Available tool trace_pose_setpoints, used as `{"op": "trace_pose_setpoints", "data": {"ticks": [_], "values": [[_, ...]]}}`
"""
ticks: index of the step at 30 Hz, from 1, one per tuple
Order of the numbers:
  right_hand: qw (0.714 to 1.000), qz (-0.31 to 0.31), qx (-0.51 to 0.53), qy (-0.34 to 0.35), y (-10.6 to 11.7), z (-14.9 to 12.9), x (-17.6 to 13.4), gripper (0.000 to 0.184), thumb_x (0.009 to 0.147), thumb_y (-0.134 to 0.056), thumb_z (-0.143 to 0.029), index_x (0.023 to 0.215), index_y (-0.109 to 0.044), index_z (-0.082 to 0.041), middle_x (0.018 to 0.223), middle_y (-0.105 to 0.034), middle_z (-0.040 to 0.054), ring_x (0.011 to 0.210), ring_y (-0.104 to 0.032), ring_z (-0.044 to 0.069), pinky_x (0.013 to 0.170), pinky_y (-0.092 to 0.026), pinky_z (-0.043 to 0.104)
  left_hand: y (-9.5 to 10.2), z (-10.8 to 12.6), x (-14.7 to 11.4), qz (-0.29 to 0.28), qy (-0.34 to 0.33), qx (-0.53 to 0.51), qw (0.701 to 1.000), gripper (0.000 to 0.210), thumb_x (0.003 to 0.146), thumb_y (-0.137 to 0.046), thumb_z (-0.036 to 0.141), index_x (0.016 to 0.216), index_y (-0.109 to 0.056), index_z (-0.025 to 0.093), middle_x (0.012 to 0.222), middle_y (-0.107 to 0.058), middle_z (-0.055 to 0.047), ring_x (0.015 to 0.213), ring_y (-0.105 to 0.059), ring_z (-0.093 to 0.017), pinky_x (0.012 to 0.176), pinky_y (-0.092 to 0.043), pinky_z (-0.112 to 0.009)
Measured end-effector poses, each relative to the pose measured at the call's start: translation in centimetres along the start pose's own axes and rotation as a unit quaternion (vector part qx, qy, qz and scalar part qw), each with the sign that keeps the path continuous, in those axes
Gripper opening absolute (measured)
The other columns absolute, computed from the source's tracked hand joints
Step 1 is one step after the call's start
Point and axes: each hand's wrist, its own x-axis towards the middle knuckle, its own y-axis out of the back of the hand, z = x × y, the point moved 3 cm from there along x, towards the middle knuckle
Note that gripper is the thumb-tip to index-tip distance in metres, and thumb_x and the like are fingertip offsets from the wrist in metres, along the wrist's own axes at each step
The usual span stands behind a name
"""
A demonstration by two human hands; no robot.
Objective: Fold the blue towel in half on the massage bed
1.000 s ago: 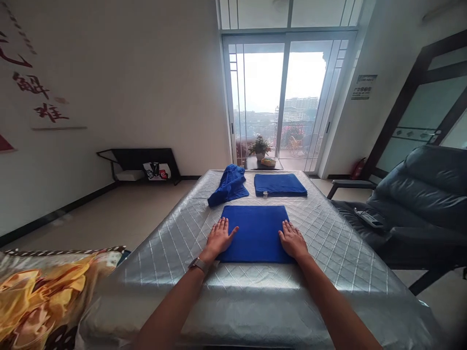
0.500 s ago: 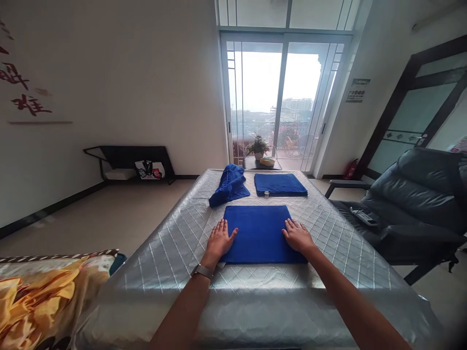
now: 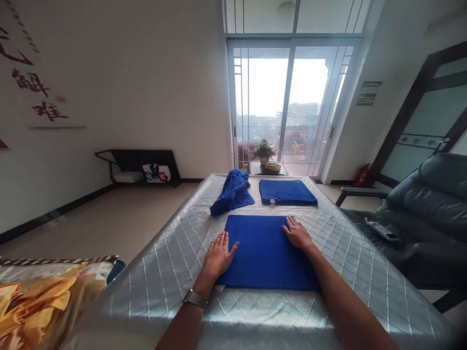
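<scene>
A blue cloth [image 3: 264, 253], folded into a flat rectangle, lies in front of me on the silver quilted table cover [image 3: 171, 262]. Along its left edge rests my left hand [image 3: 219, 255], palm down with the thumb apart from the fingers. My right hand [image 3: 298, 234] lies flat near its far right corner, fingers stretched out. Beyond it on the right is a neat stack of folded blue cloths [image 3: 287, 191] with a small white label at its front edge. To the far left sits a crumpled blue cloth [image 3: 233, 192].
A dark armchair [image 3: 434, 204] with a remote-like device [image 3: 381, 229] stands to the right. At lower left lies yellow fabric [image 3: 40, 306]. Past the table's far end, a chair holds a potted plant [image 3: 264, 151]. A black folded frame [image 3: 142, 163] leans against the left wall.
My right hand has slid a little farther toward the cloth's far right corner. The left hand stays at the left edge. The view has tilted and shifted slightly.
</scene>
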Motion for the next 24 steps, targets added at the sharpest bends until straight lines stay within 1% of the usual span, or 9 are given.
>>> {"op": "trace_pose_setpoints", "data": {"ticks": [5, 8, 11, 13, 15, 17, 19, 22, 24], "values": [[1.000, -0.005, 0.006, 0.003, -0.5, 0.3, 0.4, 0.071, 0.104, -0.019, -0.050, 0.161, -0.020, -0.009, 0.169, -0.016, 0.0074, 0.156, -0.009, 0.018, 0.125, -0.007, 0.035, 0.1, -0.4, 0.0, -0.017, -0.002, 0.017, 1.000, 0.087, 0.099, -0.006, 0.067, 0.156, -0.032, 0.005, 0.163, -0.031, -0.017, 0.151, -0.029, -0.027, 0.124, -0.021, -0.044], [1.000, -0.015, 0.011, 0.001, -0.5, 0.3, 0.7, 0.071, 0.103, -0.020, -0.050, 0.161, -0.019, -0.008, 0.169, -0.016, 0.0074, 0.155, -0.010, 0.019, 0.125, -0.009, 0.036, 0.6, -0.3, -0.1, -0.009, -0.002, 0.024, 1.000, 0.083, 0.101, -0.007, 0.064, 0.156, -0.033, 0.008, 0.162, -0.033, -0.016, 0.150, -0.031, -0.025, 0.124, -0.022, -0.043], [1.000, -0.011, 0.015, -0.002, -0.6, 0.4, 0.9, 0.071, 0.103, -0.019, -0.048, 0.161, -0.020, -0.008, 0.169, -0.016, 0.0075, 0.155, -0.011, 0.019, 0.125, -0.009, 0.037, 1.3, -0.1, -0.1, -0.008, 0.003, 0.033, 0.999, 0.080, 0.102, -0.009, 0.061, 0.154, -0.036, 0.007, 0.160, -0.037, -0.016, 0.149, -0.033, -0.025, 0.124, -0.022, -0.044], [1.000, -0.001, 0.018, -0.004, -0.6, 0.4, 1.0, 0.069, 0.103, -0.018, -0.044, 0.161, -0.021, -0.008, 0.168, -0.017, 0.0076, 0.155, -0.012, 0.019, 0.125, -0.009, 0.037, 2.1, 0.3, 0.0, 0.005, 0.005, 0.043, 0.999, 0.078, 0.102, -0.012, 0.061, 0.154, -0.037, 0.007, 0.159, -0.038, -0.016, 0.149, -0.033, -0.025, 0.125, -0.020, -0.045], [1.000, 0.005, 0.025, -0.006, -0.7, 0.4, 1.0, 0.067, 0.103, -0.018, -0.040, 0.160, -0.023, -0.008, 0.168, -0.018, 0.0078, 0.155, -0.012, 0.019, 0.125, -0.009, 0.037, 3.0, 1.1, 0.2, 0.024, -0.004, 0.048, 0.999, 0.075, 0.102, -0.016, 0.060, 0.153, -0.039, 0.010, 0.159, -0.040, -0.015, 0.150, -0.032, -0.025, 0.125, -0.019, -0.046], [0.999, 0.008, 0.034, -0.007, -0.7, 0.4, 0.9, 0.066, 0.102, -0.018, -0.039, 0.160, -0.023, -0.007, 0.168, -0.019, 0.0080, 0.155, -0.012, 0.019, 0.124, -0.010, 0.037, 3.6, 2.9, 0.7, 0.029, -0.034, 0.045, 0.998, 0.072, 0.102, -0.021, 0.060, 0.153, -0.040, 0.013, 0.158, -0.042, -0.013, 0.149, -0.033, -0.025, 0.125, -0.019, -0.046], [0.999, 0.010, 0.043, -0.007, -0.7, 0.3, 0.9, 0.067, 0.102, -0.018, -0.039, 0.160, -0.023, -0.007, 0.168, -0.018, 0.0083, 0.155, -0.013, 0.020, 0.124, -0.010, 0.038, 3.8, 5.9, 1.4, 0.017, -0.088, 0.031, 0.996, 0.069, 0.102, -0.024, 0.059, 0.152, -0.042, 0.015, 0.157, -0.045, -0.011, 0.148, -0.035, -0.024, 0.126, -0.020, -0.045], [0.999, 0.018, 0.049, -0.007, -0.8, 0.2, 0.8, 0.067, 0.102, -0.019, -0.039, 0.160, -0.024, -0.006, 0.168, -0.019, 0.0090, 0.155, -0.014, 0.020, 0.124, -0.010, 0.039, 2.9, 12.1, 3.3, -0.005, -0.178, -0.007, 0.984, 0.066, 0.103, -0.025, 0.058, 0.150, -0.047, 0.017, 0.154, -0.049, -0.010, 0.146, -0.040, -0.022, 0.125, -0.022, -0.041], [0.999, 0.025, 0.045, -0.004, -0.8, 0.3, 0.8, 0.067, 0.102, -0.021, -0.038, 0.160, -0.025, -0.006, 0.167, -0.021, 0.0097, 0.155, -0.015, 0.021, 0.124, -0.011, 0.038, 1.7, 16.3, 5.1, -0.020, -0.209, -0.034, 0.977, 0.065, 0.104, -0.023, 0.057, 0.148, -0.049, 0.017, 0.154, -0.050, -0.010, 0.146, -0.040, -0.021, 0.124, -0.025, -0.040]]}}
